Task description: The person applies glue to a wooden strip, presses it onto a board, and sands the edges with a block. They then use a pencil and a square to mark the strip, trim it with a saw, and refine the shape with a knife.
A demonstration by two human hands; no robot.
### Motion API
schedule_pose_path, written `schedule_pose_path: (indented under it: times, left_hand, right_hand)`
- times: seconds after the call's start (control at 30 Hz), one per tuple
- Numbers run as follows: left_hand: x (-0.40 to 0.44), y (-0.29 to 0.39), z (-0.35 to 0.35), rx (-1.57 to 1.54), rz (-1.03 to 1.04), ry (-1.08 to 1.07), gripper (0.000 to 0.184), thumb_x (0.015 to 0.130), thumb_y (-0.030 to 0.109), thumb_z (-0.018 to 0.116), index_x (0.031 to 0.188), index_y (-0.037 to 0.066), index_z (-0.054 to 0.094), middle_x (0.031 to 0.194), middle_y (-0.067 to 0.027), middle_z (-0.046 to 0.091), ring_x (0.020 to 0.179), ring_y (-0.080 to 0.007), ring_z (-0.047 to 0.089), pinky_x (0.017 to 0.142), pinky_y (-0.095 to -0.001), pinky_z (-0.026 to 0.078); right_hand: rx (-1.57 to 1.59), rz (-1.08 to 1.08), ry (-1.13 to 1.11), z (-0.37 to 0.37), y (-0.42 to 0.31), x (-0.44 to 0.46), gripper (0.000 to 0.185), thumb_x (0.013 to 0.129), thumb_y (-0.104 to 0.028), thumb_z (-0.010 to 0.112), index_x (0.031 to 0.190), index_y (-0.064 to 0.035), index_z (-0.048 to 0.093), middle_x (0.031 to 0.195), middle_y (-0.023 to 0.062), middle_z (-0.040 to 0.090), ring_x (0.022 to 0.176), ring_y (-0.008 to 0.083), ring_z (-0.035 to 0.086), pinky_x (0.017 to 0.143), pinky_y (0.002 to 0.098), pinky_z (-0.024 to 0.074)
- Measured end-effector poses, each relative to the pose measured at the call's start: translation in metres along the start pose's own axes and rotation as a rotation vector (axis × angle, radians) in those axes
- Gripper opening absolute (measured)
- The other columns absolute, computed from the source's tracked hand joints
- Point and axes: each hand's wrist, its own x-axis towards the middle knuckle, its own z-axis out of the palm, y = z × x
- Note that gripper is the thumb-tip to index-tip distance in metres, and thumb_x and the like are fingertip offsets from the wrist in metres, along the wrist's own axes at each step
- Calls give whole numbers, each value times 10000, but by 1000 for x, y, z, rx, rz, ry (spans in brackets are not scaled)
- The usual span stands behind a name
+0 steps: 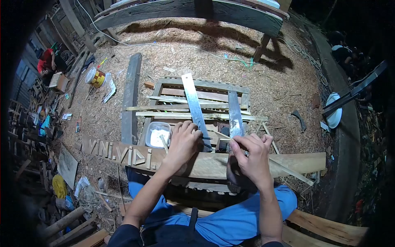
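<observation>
Across my lap lies a long wooden board point(197, 164) with raised wooden letters point(119, 154) on its left part. My left hand point(184, 142) is above the board, fingers bent down near the lower end of a metal ruler point(191, 96); what its fingertips hold is hidden. My right hand point(252, 154) pinches a thin wooden strip point(222, 135) that points up and left. A second metal blade point(235, 111) lies just beyond that hand. Beside my left hand is a clear tub point(158, 134) of white paste with a stick in it.
Thin wood strips point(177, 108) lie over a slatted wooden frame point(205, 82). A dark plank point(131, 94) stretches out on the left, near a yellow bucket point(95, 77). At the back stands a wooden bench point(185, 11). Other people sit at far left and far right.
</observation>
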Motion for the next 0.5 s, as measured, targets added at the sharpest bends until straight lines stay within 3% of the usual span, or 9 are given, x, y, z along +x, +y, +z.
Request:
schedule_pose_path:
  times: [0.07,0.17,0.2,0.27,0.3,0.33,0.4,0.43,0.5]
  left_hand:
    - [4,4,-5,-15,53,64,267,809,92,754,1069,89,690,1151,-91,672,1165,-268,592,1062,-441,395]
    - [14,18,-17,-84,36,205,209,897,115,736,1085,63,661,953,-81,716,954,-255,678,1024,-426,429]
    - [15,23,-24,-86,36,213,209,897,115,736,1085,63,661,953,-81,716,954,-255,678,1024,-426,429]
    - [15,35,-38,-229,-39,189,197,905,135,751,1073,62,677,930,-86,729,935,-268,683,963,-407,455]
    - [13,44,-48,-248,-35,259,208,909,115,757,1090,36,691,903,-105,736,841,-250,698,806,-371,504]
    - [9,52,-50,-251,-34,262,208,909,115,757,1090,36,691,903,-105,736,841,-250,698,806,-371,504]
    - [-1,65,-50,-606,-234,276,212,924,82,743,1115,8,690,862,-116,731,726,-205,683,658,-335,511]
    - [-5,69,-51,-636,-236,281,243,938,50,719,1171,-9,688,847,-118,726,644,-151,643,576,-293,494]
    - [-12,84,-63,-692,-321,258,265,945,60,707,1200,-9,681,871,-138,727,680,-188,669,608,-319,511]
  right_hand:
    - [-16,-7,20,1,1,1,170,910,-250,750,956,-87,759,871,20,734,833,191,629,880,428,301]
    - [-56,-25,115,-1,0,3,170,909,-245,752,955,-82,753,872,23,731,833,191,628,880,419,305]
    - [-86,-34,170,-2,-1,4,167,908,-241,752,956,-81,749,864,25,727,828,193,627,871,413,312]
    - [-122,-47,226,-5,-2,6,164,907,-236,753,957,-80,746,857,28,722,823,196,627,862,408,319]
    - [-146,-70,257,-6,-2,7,157,907,-227,753,962,-80,742,852,32,719,819,200,628,844,403,330]
    - [-169,-93,287,-7,-3,8,151,907,-217,753,968,-80,739,847,36,717,814,204,630,827,399,340]
    - [-170,-133,301,-6,-4,9,151,906,-205,756,977,-74,733,835,37,712,760,208,629,792,393,354]
    - [-172,-150,310,-2,-7,9,157,904,-203,759,984,-71,733,829,34,709,733,207,626,788,392,356]
    - [-194,-201,341,6,-7,9,172,901,-201,762,1008,-69,734,797,20,691,661,189,608,769,390,350]
